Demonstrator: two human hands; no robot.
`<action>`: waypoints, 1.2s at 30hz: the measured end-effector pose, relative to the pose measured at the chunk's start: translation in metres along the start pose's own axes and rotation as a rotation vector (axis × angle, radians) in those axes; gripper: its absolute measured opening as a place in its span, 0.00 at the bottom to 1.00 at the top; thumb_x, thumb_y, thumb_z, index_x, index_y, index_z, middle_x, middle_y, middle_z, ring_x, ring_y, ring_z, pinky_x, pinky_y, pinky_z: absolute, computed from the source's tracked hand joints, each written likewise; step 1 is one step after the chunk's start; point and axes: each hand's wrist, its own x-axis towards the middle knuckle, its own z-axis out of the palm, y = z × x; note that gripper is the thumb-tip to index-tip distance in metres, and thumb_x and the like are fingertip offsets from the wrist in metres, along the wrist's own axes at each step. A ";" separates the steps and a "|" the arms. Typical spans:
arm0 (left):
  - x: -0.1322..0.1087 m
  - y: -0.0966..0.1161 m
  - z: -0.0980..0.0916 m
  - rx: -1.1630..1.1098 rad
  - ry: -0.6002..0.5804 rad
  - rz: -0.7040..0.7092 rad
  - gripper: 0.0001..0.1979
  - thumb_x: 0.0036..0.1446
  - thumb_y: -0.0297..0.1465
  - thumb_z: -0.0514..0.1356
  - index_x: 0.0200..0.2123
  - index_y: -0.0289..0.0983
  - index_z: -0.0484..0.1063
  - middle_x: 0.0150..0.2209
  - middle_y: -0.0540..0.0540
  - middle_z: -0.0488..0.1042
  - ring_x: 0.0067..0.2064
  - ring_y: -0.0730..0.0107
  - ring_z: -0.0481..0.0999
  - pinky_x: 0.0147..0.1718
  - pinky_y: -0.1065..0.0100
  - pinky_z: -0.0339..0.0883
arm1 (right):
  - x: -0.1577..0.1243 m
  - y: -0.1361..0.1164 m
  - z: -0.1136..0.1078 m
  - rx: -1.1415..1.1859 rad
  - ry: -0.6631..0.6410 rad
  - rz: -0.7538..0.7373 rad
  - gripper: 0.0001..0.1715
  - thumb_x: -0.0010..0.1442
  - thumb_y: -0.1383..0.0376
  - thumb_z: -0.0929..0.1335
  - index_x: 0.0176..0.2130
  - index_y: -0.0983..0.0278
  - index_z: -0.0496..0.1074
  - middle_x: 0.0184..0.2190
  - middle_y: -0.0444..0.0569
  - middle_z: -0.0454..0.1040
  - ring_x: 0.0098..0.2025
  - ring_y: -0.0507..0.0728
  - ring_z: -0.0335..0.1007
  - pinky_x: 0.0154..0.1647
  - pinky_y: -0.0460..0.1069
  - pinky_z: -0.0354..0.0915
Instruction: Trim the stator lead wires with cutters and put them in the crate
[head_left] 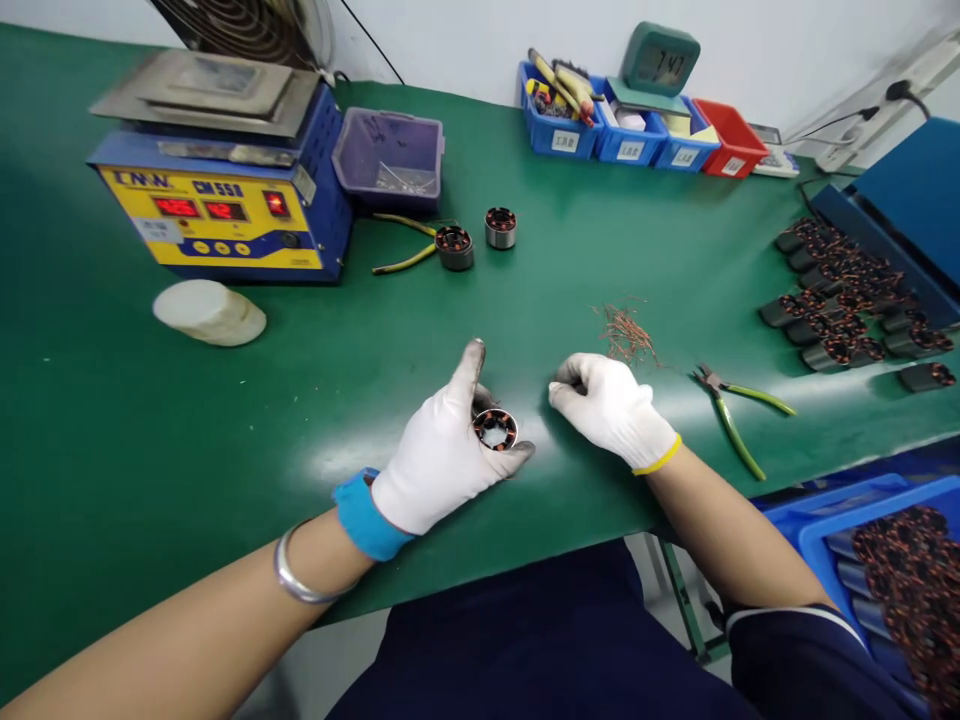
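A yellow front panel [225,230] on a blue machine [334,190] is carrying a model marking that is reading "CM 55", its last character looking like an 8 or a 0. A dark stylised brand mark is standing left of it, its letters blurring. Two red displays [176,207] are glowing with digits too smeared for sure reading, and a pale sticker [159,231] is bearing illegible print. The green clock [661,60] is showing 7:47. Three blue bins [536,132] are wearing white labels apparently reading "工具盒"; the red bin's [751,163] label is staying unreadable.
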 end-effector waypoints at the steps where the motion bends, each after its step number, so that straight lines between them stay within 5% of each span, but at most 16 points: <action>1: 0.000 0.000 -0.001 0.005 -0.004 -0.001 0.59 0.41 0.42 0.68 0.69 0.36 0.37 0.39 0.46 0.73 0.36 0.59 0.77 0.38 0.56 0.72 | 0.000 -0.003 0.001 0.066 -0.044 -0.018 0.12 0.55 0.59 0.67 0.37 0.63 0.75 0.34 0.48 0.76 0.35 0.55 0.71 0.36 0.50 0.64; 4: -0.001 0.000 -0.001 0.039 -0.001 0.037 0.56 0.45 0.40 0.66 0.69 0.34 0.35 0.37 0.45 0.74 0.36 0.57 0.77 0.35 0.57 0.71 | -0.001 -0.018 0.010 0.228 -0.134 -0.207 0.18 0.52 0.59 0.71 0.43 0.62 0.74 0.42 0.47 0.75 0.41 0.54 0.71 0.42 0.49 0.65; 6: -0.001 -0.001 -0.001 0.048 0.004 0.044 0.55 0.46 0.38 0.65 0.69 0.35 0.35 0.37 0.45 0.74 0.36 0.57 0.77 0.34 0.58 0.71 | -0.002 -0.024 0.017 0.241 -0.093 -0.282 0.11 0.54 0.61 0.69 0.39 0.63 0.74 0.39 0.47 0.75 0.41 0.54 0.70 0.43 0.49 0.65; 16: 0.000 -0.002 -0.005 0.066 -0.046 0.041 0.58 0.43 0.39 0.68 0.69 0.37 0.35 0.39 0.47 0.74 0.38 0.61 0.76 0.38 0.61 0.70 | -0.007 0.006 0.010 0.308 0.008 -0.069 0.09 0.58 0.60 0.66 0.31 0.63 0.69 0.27 0.44 0.73 0.30 0.52 0.68 0.32 0.48 0.62; 22: 0.001 -0.003 -0.005 0.083 -0.030 0.055 0.58 0.43 0.41 0.68 0.69 0.34 0.37 0.38 0.46 0.74 0.37 0.61 0.76 0.38 0.61 0.69 | -0.028 0.008 -0.001 0.001 0.000 -0.047 0.07 0.57 0.61 0.66 0.29 0.62 0.70 0.26 0.44 0.72 0.30 0.52 0.67 0.31 0.48 0.60; 25: 0.001 -0.006 -0.005 0.062 -0.027 0.093 0.57 0.44 0.42 0.67 0.69 0.35 0.37 0.38 0.46 0.73 0.36 0.62 0.76 0.36 0.62 0.69 | -0.031 0.003 -0.004 -0.049 0.057 -0.053 0.15 0.58 0.56 0.67 0.42 0.61 0.72 0.38 0.48 0.76 0.38 0.56 0.72 0.38 0.51 0.64; 28: 0.000 -0.009 -0.006 0.031 -0.021 0.126 0.55 0.47 0.42 0.65 0.69 0.34 0.34 0.37 0.46 0.74 0.36 0.61 0.76 0.35 0.62 0.69 | -0.017 -0.012 0.003 -0.082 0.081 -0.289 0.33 0.53 0.53 0.71 0.55 0.61 0.67 0.55 0.52 0.69 0.55 0.63 0.66 0.53 0.57 0.63; 32: 0.000 -0.008 -0.007 0.056 -0.014 0.117 0.52 0.49 0.40 0.63 0.69 0.32 0.35 0.41 0.42 0.75 0.39 0.56 0.77 0.36 0.61 0.69 | 0.001 -0.027 0.017 -0.067 0.014 -0.666 0.09 0.57 0.63 0.67 0.40 0.61 0.73 0.48 0.50 0.73 0.57 0.61 0.64 0.59 0.57 0.60; 36: 0.002 -0.004 -0.008 0.050 -0.047 0.047 0.56 0.45 0.38 0.66 0.69 0.35 0.36 0.36 0.47 0.75 0.35 0.60 0.77 0.33 0.63 0.69 | -0.009 -0.014 0.015 0.097 0.163 -0.453 0.05 0.61 0.67 0.64 0.35 0.61 0.71 0.41 0.49 0.75 0.47 0.55 0.71 0.50 0.52 0.65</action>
